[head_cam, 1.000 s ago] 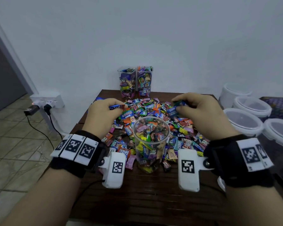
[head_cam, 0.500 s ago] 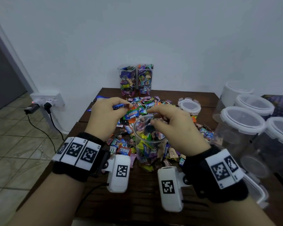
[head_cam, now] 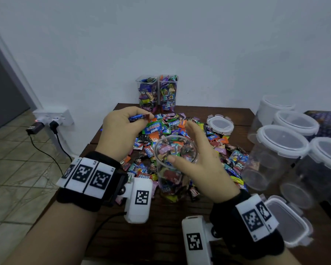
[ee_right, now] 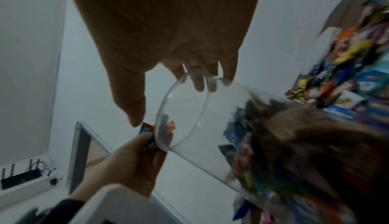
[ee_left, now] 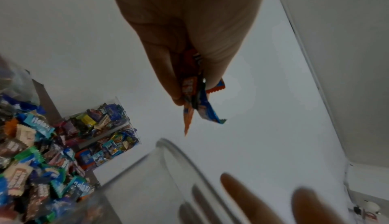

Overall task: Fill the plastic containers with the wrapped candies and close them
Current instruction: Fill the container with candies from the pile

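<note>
Left hand (head_cam: 122, 129) pinches candies (head_cam: 138, 117) lengthwise sideways; container (head_cam: 175, 165) seemingly upright.

**Hands at the open container**

A clear round container (head_cam: 175, 165) stands open on the dark wooden tabletop (head_cam: 161, 226), partly filled with wrapped candies — the loose candy pile (head_cam: 180, 131) spreads behind it. The left hand (head_cam: 120, 131) pinches a blue-wrapped candy (head_cam: 138, 118) above the pile. The right hand (head_cam: 201, 161), fingers spread, cups the container's rim. Two filled square containers (head_cam: 157, 92) stand by the wall — lidded empty containers (head_cam: 281, 150) crowd the right.
</note>
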The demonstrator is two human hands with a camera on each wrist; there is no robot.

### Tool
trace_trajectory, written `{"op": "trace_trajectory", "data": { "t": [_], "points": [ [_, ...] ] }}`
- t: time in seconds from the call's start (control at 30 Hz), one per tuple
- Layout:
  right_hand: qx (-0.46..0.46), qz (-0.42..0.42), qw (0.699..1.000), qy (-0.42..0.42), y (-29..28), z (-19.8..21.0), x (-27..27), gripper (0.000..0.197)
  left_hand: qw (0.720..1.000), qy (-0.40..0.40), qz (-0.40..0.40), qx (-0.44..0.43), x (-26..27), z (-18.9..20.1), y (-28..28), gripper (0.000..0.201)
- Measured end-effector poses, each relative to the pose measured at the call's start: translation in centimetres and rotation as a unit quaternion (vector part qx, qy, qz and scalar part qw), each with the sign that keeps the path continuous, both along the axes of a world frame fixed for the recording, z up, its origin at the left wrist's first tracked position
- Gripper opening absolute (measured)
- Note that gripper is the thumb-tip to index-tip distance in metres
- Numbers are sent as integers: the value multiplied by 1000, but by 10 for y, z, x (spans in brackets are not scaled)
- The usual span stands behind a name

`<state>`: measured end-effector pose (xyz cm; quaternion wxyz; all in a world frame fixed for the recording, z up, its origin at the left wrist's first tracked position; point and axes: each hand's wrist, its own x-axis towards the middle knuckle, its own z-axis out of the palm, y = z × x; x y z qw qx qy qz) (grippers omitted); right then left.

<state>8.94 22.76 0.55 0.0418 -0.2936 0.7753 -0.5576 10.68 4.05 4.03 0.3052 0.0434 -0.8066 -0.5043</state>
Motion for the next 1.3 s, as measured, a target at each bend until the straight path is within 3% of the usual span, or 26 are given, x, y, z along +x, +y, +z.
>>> {"op": "trace_trajectory", "data": {
  "t": [0.07, 0.2, 0.47, 0.6, 0.97, 1.17, 1.3],
  "points": [
    [-35, 4, 998, -52, 0, -12, 3, 103, 1000, 10, -5, 2, 1, 4, 3, 30],
    [-83, -2, 992, -96, -4, -32, 5, 115, 998, 21, -46, 42, 1, 7, 16, 30],
    [-84, -18, 992, -92, -5, -38, 3, 94, 995, -39, -87, -43, -1, -6, 33, 32],
    [-82, -26, 993, -85, -6, -40, 2, 97, 992, -53, -94, -73, 1, -8, 36, 33],
    [-81, -20, 993, -79, -5, -43, -1, 89, 985, -61, -160, -17, 5, -5, 40, 25],
    [-63, -30, 995, -75, -3, -42, 0, 94, 996, -6, -89, 32, 10, -8, 25, 25],
    [0, 14, 996, -92, 4, -47, -8, 112, 996, -78, -23, 34, 11, -29, 0, 24]
  ]
}}
